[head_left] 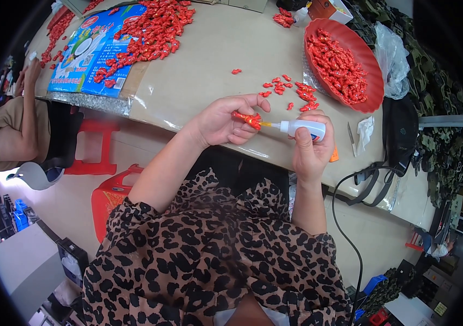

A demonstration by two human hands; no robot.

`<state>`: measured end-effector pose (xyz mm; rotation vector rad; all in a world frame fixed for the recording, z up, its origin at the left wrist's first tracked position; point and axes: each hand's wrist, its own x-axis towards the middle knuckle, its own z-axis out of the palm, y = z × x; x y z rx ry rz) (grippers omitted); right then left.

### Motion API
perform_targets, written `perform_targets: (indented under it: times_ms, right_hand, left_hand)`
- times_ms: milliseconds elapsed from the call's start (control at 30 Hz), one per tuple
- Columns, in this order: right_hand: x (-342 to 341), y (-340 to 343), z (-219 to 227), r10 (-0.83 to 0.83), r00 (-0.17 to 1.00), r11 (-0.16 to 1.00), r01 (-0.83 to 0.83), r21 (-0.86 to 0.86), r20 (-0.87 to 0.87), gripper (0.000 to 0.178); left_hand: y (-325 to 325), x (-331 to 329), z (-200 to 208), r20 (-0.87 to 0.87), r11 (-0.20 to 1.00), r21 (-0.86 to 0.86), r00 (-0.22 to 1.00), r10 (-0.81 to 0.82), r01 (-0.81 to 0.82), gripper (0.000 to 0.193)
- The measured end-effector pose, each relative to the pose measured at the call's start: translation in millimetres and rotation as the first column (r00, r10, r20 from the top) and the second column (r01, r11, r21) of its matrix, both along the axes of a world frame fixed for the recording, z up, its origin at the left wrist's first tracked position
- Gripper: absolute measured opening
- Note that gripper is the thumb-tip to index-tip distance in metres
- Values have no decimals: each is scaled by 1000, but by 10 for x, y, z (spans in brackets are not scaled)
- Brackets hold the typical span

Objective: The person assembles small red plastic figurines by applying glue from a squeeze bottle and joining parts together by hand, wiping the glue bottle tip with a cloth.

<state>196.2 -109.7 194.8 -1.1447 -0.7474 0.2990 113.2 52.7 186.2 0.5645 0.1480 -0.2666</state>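
Note:
In my left hand [230,120] is a small shiny red piece [249,120] with a yellowish spot, pinched between the fingers above the table's near edge. My right hand [314,148] grips a small white squeeze bottle [306,129], tipped sideways. Its thin yellowish nozzle points left and reaches the red piece. Just beyond my hands, several loose red pieces [279,87] lie scattered on the table. To their right stands a large red scalloped bowl [373,81] heaped with more of them.
A big heap of red pieces [155,32] covers part of a blue printed cardboard sheet [87,60] at the far left. A knife [352,138], crumpled tissue [365,133] and black bag [401,133] lie at the right. Another person [11,127] sits left; red stools [113,193] stand below the table.

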Motion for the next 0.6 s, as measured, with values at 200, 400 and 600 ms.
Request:
perform_targets:
  times_ms: [200,400,600]
  right_hand:
    - [0,20,2,-53,976,989,81,126,-212,18]
    - [5,-39,-97,-65,930,978,131,162,-361,20]
    - [-5,-47,-91,-76,942,986,119,113,-328,17]
  left_hand:
    - [-37,-12,-38,55,996,62,997,53,-56,27]
    - [-145,-81,-63,230,903,206,915,331,-378,38]
    - [-179,-73,-64,261,869,288,906,333,-402,36]
